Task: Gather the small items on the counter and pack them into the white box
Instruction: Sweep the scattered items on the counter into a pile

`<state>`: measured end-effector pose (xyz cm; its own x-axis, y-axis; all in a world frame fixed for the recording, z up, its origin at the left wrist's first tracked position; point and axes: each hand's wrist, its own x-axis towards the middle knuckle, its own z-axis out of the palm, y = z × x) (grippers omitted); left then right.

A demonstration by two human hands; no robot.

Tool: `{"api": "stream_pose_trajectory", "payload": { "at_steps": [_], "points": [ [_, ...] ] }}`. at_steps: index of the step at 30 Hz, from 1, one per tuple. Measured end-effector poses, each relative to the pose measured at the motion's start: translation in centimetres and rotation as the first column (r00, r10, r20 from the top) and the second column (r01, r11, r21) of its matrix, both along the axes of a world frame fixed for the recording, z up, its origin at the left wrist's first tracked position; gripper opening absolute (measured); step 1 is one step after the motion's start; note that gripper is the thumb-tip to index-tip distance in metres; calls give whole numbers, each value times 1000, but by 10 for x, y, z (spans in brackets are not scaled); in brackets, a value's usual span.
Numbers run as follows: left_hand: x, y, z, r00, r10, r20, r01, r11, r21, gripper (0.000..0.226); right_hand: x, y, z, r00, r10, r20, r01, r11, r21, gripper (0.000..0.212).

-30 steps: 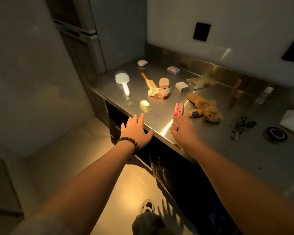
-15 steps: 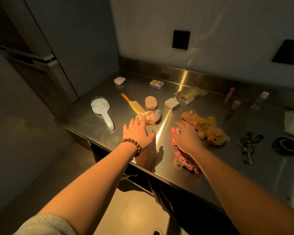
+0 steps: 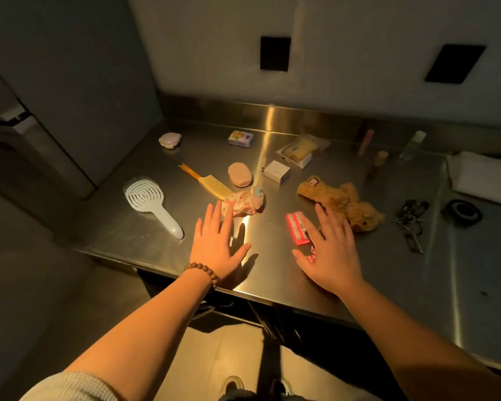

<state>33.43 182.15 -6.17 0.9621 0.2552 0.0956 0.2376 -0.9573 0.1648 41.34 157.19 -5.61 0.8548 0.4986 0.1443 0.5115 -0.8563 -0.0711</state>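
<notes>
- The steel bench (image 3: 156,241) carries a loose scatter of small items under dim, warm light; its polished top throws back a bright streak between the two hands.
- The left hand (image 3: 217,250), with a brown bead bracelet (image 3: 204,273) at the wrist, lies flat with its grip spread wide, fingers straight, holding nothing. Its fingertips reach the edge of a crumpled pink patterned cloth bundle (image 3: 246,202).
- The right hand (image 3: 331,250) is likewise spread and flat, fingers straight. A red rectangular packet (image 3: 297,231) lies just beside its index finger, and a bit of red-and-white checked stuff (image 3: 311,257) peeks out from under the palm by the thumb (too little shows to say what it is).
- A tan plush bear (image 3: 344,202) lies on its side just beyond the right fingertips.
- Toward the left: a white paddle hairbrush (image 3: 151,202), bristles up, and a yellow comb (image 3: 211,183) whose end touches the cloth bundle.
- Further back: a pink oval case (image 3: 240,175), a small white cube charger (image 3: 276,171), a clear-wrapped yellow packet (image 3: 300,149), a small purple printed box (image 3: 240,138) and a pale pink lidded case (image 3: 169,140).
- On the right: a bunch of keys (image 3: 409,221), a black tape roll (image 3: 462,211), and the white box (image 3: 483,175) at the frame's edge, well apart from both hands.
</notes>
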Motion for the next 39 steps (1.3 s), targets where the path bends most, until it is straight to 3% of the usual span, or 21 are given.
{"api": "stream_pose_trajectory", "payload": {
  "at_steps": [8,12,18,25,31,39],
  "points": [
    [6,17,-40,984,7,-179,-8,1000,-3,107,1,11,-29,990,-118,-83,110,989,-97,91],
    [24,20,-42,985,-58,-164,51,997,-51,104,13,29,-34,994,-71,-83,70,997,-14,87],
    [59,22,-41,979,-144,-141,133,987,-87,98,42,48,-39,996,-61,-73,57,997,-51,81],
    [104,14,-41,966,-214,-148,204,976,-76,95,73,55,-41,982,-189,-18,188,981,-51,78],
    [147,1,-42,971,-211,-116,199,974,-108,92,106,52,-49,952,-297,-77,296,955,-30,78],
    [208,-18,-52,981,-167,-102,158,983,-88,88,156,52,-53,968,-243,-70,245,969,20,69]
  ]
}}
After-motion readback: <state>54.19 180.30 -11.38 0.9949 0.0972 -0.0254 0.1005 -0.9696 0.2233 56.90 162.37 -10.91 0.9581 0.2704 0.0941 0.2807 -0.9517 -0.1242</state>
